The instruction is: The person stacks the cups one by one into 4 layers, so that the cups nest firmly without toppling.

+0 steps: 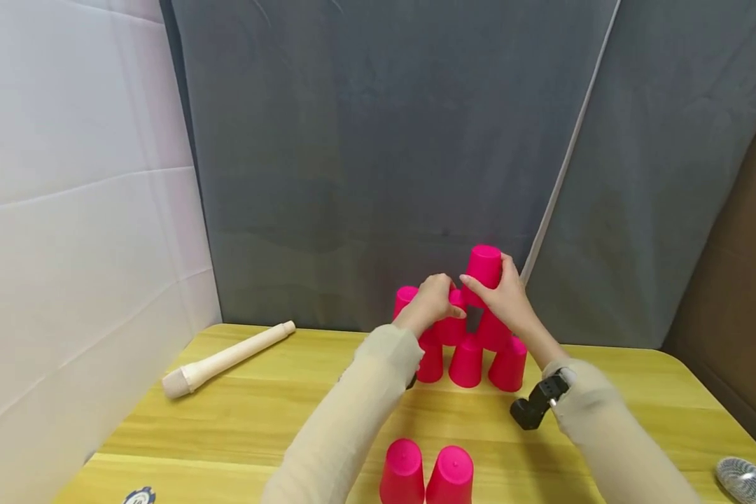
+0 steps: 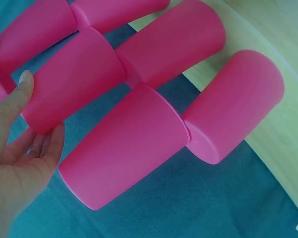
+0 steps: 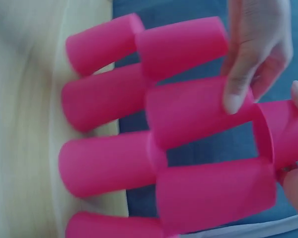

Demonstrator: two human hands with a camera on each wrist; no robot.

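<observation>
Top cup: a pink cup [image 1: 484, 266] sits upturned at the peak of the cup pyramid [image 1: 472, 336], at the far middle of the yellow table [image 1: 239, 420].
Handling: judged light, thin-walled plastic, smooth and somewhat slippery; stiff enough for a light side grip, but a hard squeeze would likely flex the wall. Best taken at mid-wall from opposite sides.
Right hand [image 1: 507, 297]: fingers curled round the top cup, thumb on its near side.
Left hand [image 1: 433, 299]: fingers curled against a second-row cup [image 1: 451, 323]; in the left wrist view the thumb and palm cradle that cup's wall.
Stack: bottom-row cups [image 1: 467, 362] stand touching on the table; upper cups rest on the seams between the ones below. Judged unsteady; a sideways nudge could bring down the rows.
Near edge: two loose pink cups [image 1: 425, 476] stand side by side, well apart from the pyramid.
Surroundings: a wooden pin [image 1: 227, 358] lies at the left; a metal brush [image 1: 746, 479] at the right corner; a poker chip [image 1: 140, 496] at the front left edge; grey curtain [image 1: 378, 161] behind.
Obstruction: nothing lies between hands and stack.
</observation>
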